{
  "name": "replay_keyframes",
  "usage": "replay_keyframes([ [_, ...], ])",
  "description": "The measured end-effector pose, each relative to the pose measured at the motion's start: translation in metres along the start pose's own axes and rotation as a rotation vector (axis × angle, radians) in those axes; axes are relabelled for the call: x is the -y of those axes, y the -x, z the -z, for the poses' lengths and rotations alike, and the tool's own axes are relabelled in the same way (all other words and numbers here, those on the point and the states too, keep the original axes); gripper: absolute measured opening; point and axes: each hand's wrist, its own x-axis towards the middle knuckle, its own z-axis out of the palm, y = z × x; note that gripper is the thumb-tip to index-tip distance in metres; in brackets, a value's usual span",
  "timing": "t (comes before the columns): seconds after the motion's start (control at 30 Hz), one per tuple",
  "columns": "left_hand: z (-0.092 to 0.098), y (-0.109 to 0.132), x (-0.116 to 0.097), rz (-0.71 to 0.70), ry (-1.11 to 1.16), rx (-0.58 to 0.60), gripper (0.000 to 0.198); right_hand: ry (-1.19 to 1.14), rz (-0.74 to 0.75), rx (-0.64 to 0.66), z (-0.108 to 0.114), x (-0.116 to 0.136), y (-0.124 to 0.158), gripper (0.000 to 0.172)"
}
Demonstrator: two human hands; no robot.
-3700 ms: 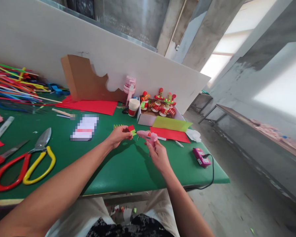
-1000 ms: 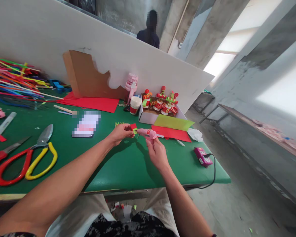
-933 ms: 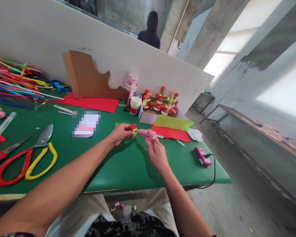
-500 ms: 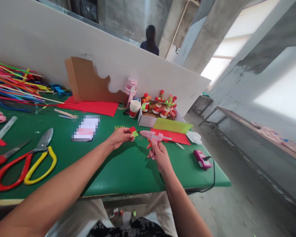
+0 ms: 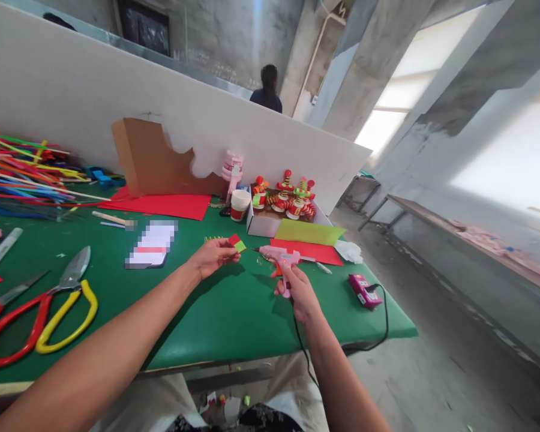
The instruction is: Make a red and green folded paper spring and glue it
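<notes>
Between the fingertips of my left hand (image 5: pixel 213 257) is a small piece of red and green paper (image 5: pixel 237 243). My right hand (image 5: pixel 297 288) is wrapped round the handle of a pink hot glue gun (image 5: pixel 281 255), whose nozzle points left toward the paper with a short gap between them. A black cord runs down from the gun's handle. Just behind my left hand lies a yellow-green coiled pipe cleaner (image 5: pixel 214 239), partly hidden by the fingers. Under the gun's rear, a red sheet (image 5: pixel 328 254) and a green sheet (image 5: pixel 310 231) rest on the table.
Large scissors (image 5: pixel 67 300) and a phone (image 5: pixel 152 243) lie to the left. Pipe cleaners (image 5: pixel 22 171) are heaped at the far left. Paper cups (image 5: pixel 240 204) stand beside a box (image 5: pixel 263 225) of red figures. A purple power box (image 5: pixel 364 291) sits near the right edge.
The glue gun's nozzle has drawn away to the right from the paper piece, widening the gap. My left hand has shifted slightly left with the paper. The view has tilted a little.
</notes>
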Motion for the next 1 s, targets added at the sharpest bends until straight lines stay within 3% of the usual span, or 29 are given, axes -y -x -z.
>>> replay_keyframes([
  [0.13,-0.002,0.004,-0.001,0.024,0.016,-0.003,0.017,-0.038,-0.052,-0.022,0.033,0.001,0.003,0.043],
  [0.27,-0.001,0.005,0.000,0.014,0.025,-0.022,0.017,0.127,-0.060,-0.092,0.076,0.000,0.002,0.034],
  [0.43,-0.001,0.005,0.002,0.019,-0.004,-0.016,0.015,0.580,-0.122,-0.240,0.115,0.002,0.002,0.029],
  [0.63,-0.002,0.005,0.003,-0.071,0.000,-0.024,0.018,1.313,-0.168,-0.327,0.122,0.020,0.008,0.042],
  [0.73,-0.002,0.003,0.005,-0.139,-0.013,-0.032,0.022,1.382,-0.085,-0.533,0.102,0.028,0.005,0.042],
  [0.8,-0.001,0.002,0.005,-0.169,-0.033,-0.036,0.025,1.142,0.064,-0.546,0.073,0.026,-0.004,0.035],
  [0.87,-0.001,0.002,0.005,-0.191,-0.054,-0.046,0.030,0.721,0.172,-0.347,0.031,0.016,-0.020,0.026],
  [0.9,-0.001,0.002,0.005,-0.202,-0.062,-0.055,0.033,0.489,0.153,-0.225,0.008,0.009,-0.029,0.022],
  [1.0,-0.002,0.002,0.004,-0.248,-0.059,-0.103,0.038,-0.100,-0.086,0.017,-0.055,-0.015,-0.056,0.022],
])
